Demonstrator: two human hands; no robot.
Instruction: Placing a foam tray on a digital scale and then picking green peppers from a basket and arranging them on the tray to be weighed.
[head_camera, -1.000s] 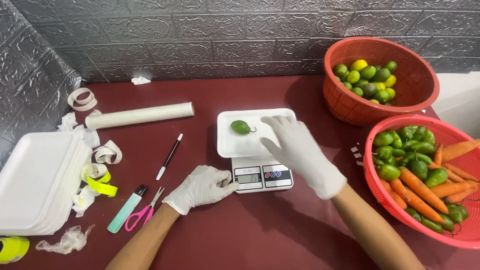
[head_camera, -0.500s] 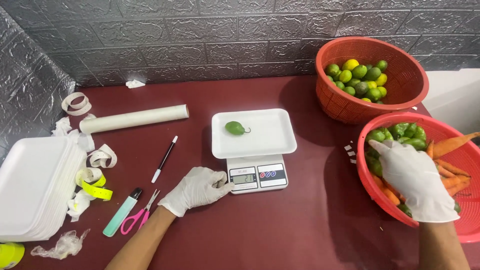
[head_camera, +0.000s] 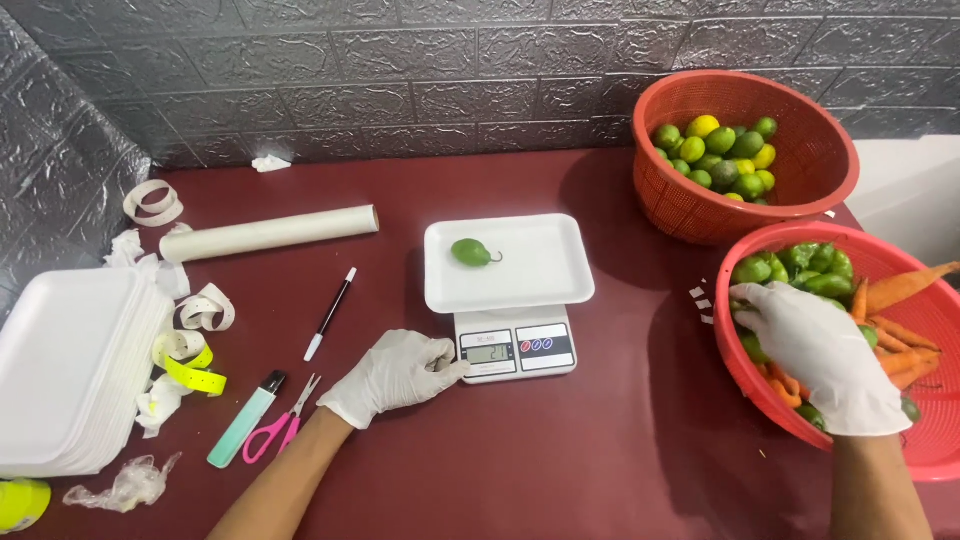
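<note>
- Hands: two, both in white gloves. Left hand (head_camera: 395, 372) lies on the table (head_camera: 560, 460), fingers loosely curled, grasping nothing, fingertips touching the left edge of the scale (head_camera: 514, 348).
- Right hand (head_camera: 812, 352) is inside the near basket (head_camera: 905, 455), fingers curved down over the vegetables; cannot tell whether they grip one.
- Scale: one, with one white tray (head_camera: 508, 262) on top. Tray holds one green pepper (head_camera: 469, 252), left of centre.
- Baskets: two, both red, at the right. Near basket holds green peppers (head_camera: 800, 265) and carrots (head_camera: 900, 288), too heaped to count.
- Far basket (head_camera: 745, 150) holds limes (head_camera: 715, 155), mostly green, at least two yellow; more than ten in view.
- Foam trays: one stack (head_camera: 65, 370) at the far left, count not readable.
- Loose on the table: one cardboard tube (head_camera: 268, 233), one pen (head_camera: 330, 313), one pair of pink scissors (head_camera: 282, 431), one green cutter (head_camera: 246, 420), several tape loops (head_camera: 190, 352).
</note>
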